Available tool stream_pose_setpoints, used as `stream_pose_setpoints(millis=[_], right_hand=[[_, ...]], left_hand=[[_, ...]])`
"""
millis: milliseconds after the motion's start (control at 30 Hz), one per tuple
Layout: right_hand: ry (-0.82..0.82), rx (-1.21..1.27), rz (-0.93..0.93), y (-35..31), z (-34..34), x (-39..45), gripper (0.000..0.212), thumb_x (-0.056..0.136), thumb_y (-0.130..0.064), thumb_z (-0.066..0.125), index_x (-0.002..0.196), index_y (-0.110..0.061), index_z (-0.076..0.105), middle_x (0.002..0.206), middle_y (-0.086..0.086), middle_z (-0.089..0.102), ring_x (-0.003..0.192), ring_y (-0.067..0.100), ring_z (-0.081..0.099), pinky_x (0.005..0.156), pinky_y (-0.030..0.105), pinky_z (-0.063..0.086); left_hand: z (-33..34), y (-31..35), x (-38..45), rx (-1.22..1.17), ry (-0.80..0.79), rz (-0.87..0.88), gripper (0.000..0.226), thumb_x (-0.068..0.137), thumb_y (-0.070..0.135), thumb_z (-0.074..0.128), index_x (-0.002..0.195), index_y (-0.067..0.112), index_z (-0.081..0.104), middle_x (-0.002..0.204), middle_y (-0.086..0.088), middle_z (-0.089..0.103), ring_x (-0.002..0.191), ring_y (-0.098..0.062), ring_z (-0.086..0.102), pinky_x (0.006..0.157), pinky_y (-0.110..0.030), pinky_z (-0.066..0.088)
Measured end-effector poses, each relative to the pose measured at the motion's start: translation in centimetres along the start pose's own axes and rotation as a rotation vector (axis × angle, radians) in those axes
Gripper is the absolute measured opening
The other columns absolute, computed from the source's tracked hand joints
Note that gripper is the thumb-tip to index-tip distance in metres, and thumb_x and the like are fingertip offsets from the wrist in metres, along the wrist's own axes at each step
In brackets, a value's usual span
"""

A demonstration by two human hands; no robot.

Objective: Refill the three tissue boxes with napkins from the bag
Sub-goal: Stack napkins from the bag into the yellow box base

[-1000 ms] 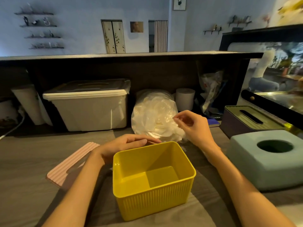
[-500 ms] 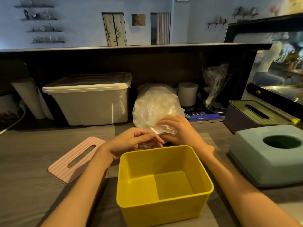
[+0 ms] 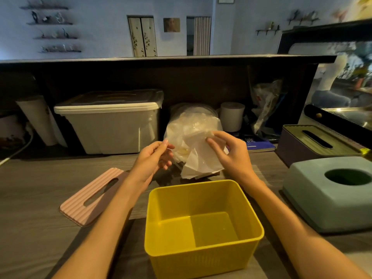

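Napkins now hang in a loose white bunch from the right hand, above the table and just behind the yellow box. Half a second ago both hands were low, close together at the foot of the clear plastic bag; now they have lifted and parted. The right thumb and forefinger pinch the top corner of the bunch. The left hand has its thumb and fingertips pinched together at the bag's left edge, apparently on the thin film, though I cannot tell for sure. By my judgement the first batch is coming free of the bag and should go down into the yellow box, which stands open and empty.

Counting from the single head view: three tissue boxes. The yellow one is nearest. A pale blue one with a round hole lies at the right, and a dark one with a slotted lid sits behind it; both of these are closed. One pink slotted lid lies flat at the left, off its box. One bag, two hands, and none of the boxes visibly refilled yet.
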State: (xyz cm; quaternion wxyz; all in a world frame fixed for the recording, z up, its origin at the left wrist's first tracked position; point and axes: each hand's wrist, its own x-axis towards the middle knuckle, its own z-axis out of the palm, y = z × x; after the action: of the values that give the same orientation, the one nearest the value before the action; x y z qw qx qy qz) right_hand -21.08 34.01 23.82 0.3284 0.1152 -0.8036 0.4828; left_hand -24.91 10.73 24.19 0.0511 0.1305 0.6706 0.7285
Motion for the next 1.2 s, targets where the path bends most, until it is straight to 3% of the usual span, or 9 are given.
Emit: stream_pose_setpoints(millis=[133, 267, 433, 567, 733, 833, 900, 1067, 1200], right_hand=[[-0.019, 0.303, 0.212, -0.8, -0.7, 0.5, 0.022, 0.1, -0.034, 0.065, 0.112, -0.018, 0.075, 0.104, 0.01, 0.073, 0.1, 0.028, 0.069, 0.088, 0.045, 0.056], [-0.116, 0.546, 0.411, -1.2, -0.9, 0.5, 0.033, 0.101, -0.035, 0.06, 0.115, -0.006, 0.071, 0.107, 0.019, 0.071, 0.096, 0.029, 0.069, 0.081, 0.038, 0.058], [-0.176, 0.618, 0.487, -0.9, 0.3, 0.4, 0.04, 0.1, -0.037, 0.062, 0.122, -0.004, 0.068, 0.124, 0.028, 0.064, 0.119, 0.043, 0.062, 0.105, 0.06, 0.046], [-0.164, 0.627, 0.485, -1.5, 1.5, 0.3, 0.04, 0.091, -0.04, 0.073, 0.121, -0.013, 0.072, 0.118, 0.013, 0.073, 0.113, 0.026, 0.069, 0.104, 0.052, 0.049], [-0.134, 0.373, 0.328, -1.8, 1.1, 0.2, 0.027, 0.094, -0.035, 0.071, 0.119, -0.025, 0.07, 0.099, -0.008, 0.075, 0.088, 0.001, 0.069, 0.071, 0.024, 0.056], [-0.078, 0.285, 0.168, -1.8, 0.5, 0.3, 0.025, 0.095, -0.027, 0.07, 0.12, -0.02, 0.071, 0.109, -0.011, 0.075, 0.101, 0.006, 0.071, 0.083, 0.024, 0.059], [-0.083, 0.182, 0.192, -1.5, 0.3, 0.3, 0.034, 0.089, -0.039, 0.076, 0.12, -0.026, 0.069, 0.109, -0.011, 0.073, 0.101, 0.004, 0.07, 0.088, 0.026, 0.06], [-0.509, 0.083, 0.386, -1.7, -0.2, -0.2, 0.067, 0.08, -0.049, 0.08, 0.139, -0.039, 0.05, 0.105, -0.006, 0.076, 0.097, 0.004, 0.072, 0.077, 0.025, 0.061], [-0.563, 0.27, 0.421, -2.6, -0.7, -0.2, 0.069, 0.091, -0.028, 0.075, 0.148, -0.043, 0.04, 0.103, 0.002, 0.078, 0.096, 0.013, 0.074, 0.072, 0.022, 0.059]], left_hand=[[0.6, 0.0, 0.1, -0.046, 0.01, 0.025, 0.036, 0.098, 0.04, 0.053, 0.106, 0.007, 0.066, 0.084, -0.006, 0.064, 0.073, -0.015, 0.065, 0.066, -0.025, 0.053], [1.8, 0.2, -0.1, -0.062, -0.083, 0.032, 0.055, 0.087, 0.051, 0.053, 0.115, 0.004, 0.062, 0.093, -0.01, 0.068, 0.084, -0.021, 0.069, 0.076, -0.029, 0.06], [3.5, -0.2, -0.8, -0.071, -0.16, -0.071, 0.055, 0.079, 0.055, 0.057, 0.121, 0.02, 0.06, 0.124, -0.01, 0.069, 0.115, -0.025, 0.067, 0.101, -0.041, 0.054], [4.4, -0.7, -0.8, -0.194, -0.248, -0.159, 0.058, 0.087, 0.051, 0.063, 0.136, 0.022, 0.055, 0.134, -0.01, 0.066, 0.125, -0.027, 0.062, 0.109, -0.046, 0.047], [5.2, -0.7, -0.6, -0.214, -0.176, -0.185, 0.03, 0.098, 0.016, 0.062, 0.128, 0.016, 0.06, 0.109, -0.002, 0.077, 0.1, -0.014, 0.073, 0.079, -0.026, 0.06], [4.6, -0.5, -0.2, -0.282, -0.103, -0.147, 0.039, 0.099, 0.012, 0.059, 0.138, 0.005, 0.054, 0.121, -0.013, 0.072, 0.112, -0.026, 0.07, 0.099, -0.043, 0.055], [3.9, 0.0, 0.0, -0.348, -0.036, -0.13, 0.04, 0.1, 0.012, 0.057, 0.139, 0.004, 0.053, 0.125, -0.017, 0.07, 0.114, -0.03, 0.068, 0.099, -0.044, 0.055], [3.0, 1.2, -0.3, -0.396, -0.008, -0.078, 0.043, 0.103, 0.021, 0.049, 0.143, 0.004, 0.049, 0.128, -0.02, 0.067, 0.12, -0.031, 0.066, 0.103, -0.049, 0.051], [3.0, 1.2, -0.4, -0.412, 0.068, -0.052, 0.038, 0.104, 0.017, 0.048, 0.14, 0.006, 0.048, 0.122, -0.019, 0.07, 0.115, -0.03, 0.068, 0.104, -0.052, 0.049]])
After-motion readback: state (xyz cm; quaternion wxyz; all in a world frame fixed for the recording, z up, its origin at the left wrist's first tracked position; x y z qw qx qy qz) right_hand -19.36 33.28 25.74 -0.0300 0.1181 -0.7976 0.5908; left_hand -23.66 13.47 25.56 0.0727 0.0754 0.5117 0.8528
